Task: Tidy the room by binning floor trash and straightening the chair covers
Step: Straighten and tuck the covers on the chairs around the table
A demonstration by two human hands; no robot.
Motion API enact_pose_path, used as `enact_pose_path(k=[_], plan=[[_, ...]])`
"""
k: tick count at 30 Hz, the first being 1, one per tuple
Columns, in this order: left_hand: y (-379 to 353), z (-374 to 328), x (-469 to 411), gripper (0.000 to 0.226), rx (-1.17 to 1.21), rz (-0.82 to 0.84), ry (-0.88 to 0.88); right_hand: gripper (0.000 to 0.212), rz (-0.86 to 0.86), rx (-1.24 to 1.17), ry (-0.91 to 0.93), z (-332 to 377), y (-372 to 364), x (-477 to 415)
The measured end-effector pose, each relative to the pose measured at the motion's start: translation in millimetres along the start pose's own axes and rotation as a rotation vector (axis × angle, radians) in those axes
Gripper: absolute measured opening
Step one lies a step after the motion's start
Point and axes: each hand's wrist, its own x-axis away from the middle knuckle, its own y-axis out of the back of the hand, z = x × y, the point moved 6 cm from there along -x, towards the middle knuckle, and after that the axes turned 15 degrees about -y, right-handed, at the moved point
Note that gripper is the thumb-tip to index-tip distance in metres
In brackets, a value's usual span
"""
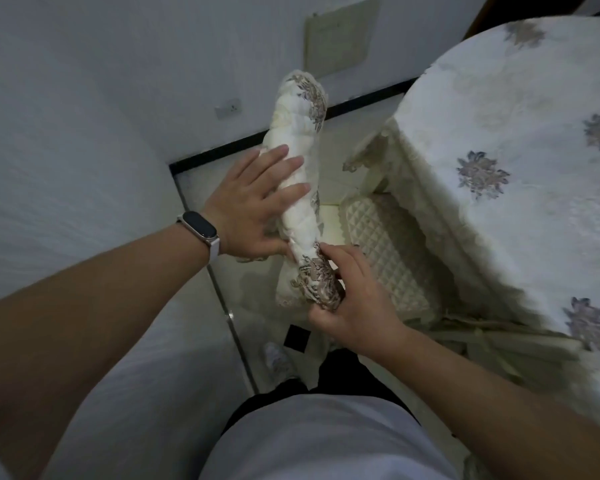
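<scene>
A cream chair cover (300,140) with grey-brown flower embroidery sits over the top of a chair back, seen from above in the middle of the head view. My left hand (257,202) lies flat against its left side with straight fingers spread. My right hand (350,303) pinches the near, flowered end of the cover between thumb and fingers. The chair's quilted cream seat cushion (388,251) lies below, to the right of the back.
A round table under a white flowered cloth with a lace fringe (520,161) fills the right side, close to the chair. White walls (84,116) with a dark skirting stand left and behind. A small dark square (296,337) lies on the pale floor by my shoe.
</scene>
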Motion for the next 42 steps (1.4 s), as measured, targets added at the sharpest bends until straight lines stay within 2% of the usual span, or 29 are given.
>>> enact_pose_path(k=[9,12,15,18,20,26,32,36,42], plan=[[-15.4,-36.8,-90.3,0.078,0.210,-0.206,-0.060,0.070,-0.129,0.074,-0.050,-33.2,73.8,20.2],[-20.2,-42.8,-112.8,0.077,0.236,-0.256,-0.056,0.073,-0.140,0.157,-0.179,-43.3,89.9,16.3],[-24.2,-51.1,-128.5,0.071,0.279,-0.278,-0.073,0.069,-0.263,0.239,-0.252,-45.4,104.7,10.2],[-20.9,-42.2,-153.4,0.052,0.358,-0.290,0.043,0.060,-0.318,0.270,-0.254,-48.1,115.5,5.7],[-17.6,-32.9,-172.3,0.050,0.383,-0.299,0.092,0.057,-0.305,0.301,-0.214,-52.0,117.3,6.0],[-21.8,-30.6,-207.3,0.063,0.330,-0.267,-0.166,0.054,-0.396,0.344,-0.170,-66.8,146.5,2.6],[-35.7,-22.9,-234.9,0.062,0.293,-0.250,-0.299,0.057,-0.405,0.294,-0.248,-88.3,185.3,-5.5],[-40.4,-14.6,-258.7,0.057,0.262,-0.296,-0.340,0.055,-0.465,0.309,-0.229,-96.6,208.9,-6.5],[-50.7,4.1,-296.8,0.060,0.335,-0.297,-0.308,0.049,-0.578,0.360,-0.257,-104.9,236.2,-7.8]])
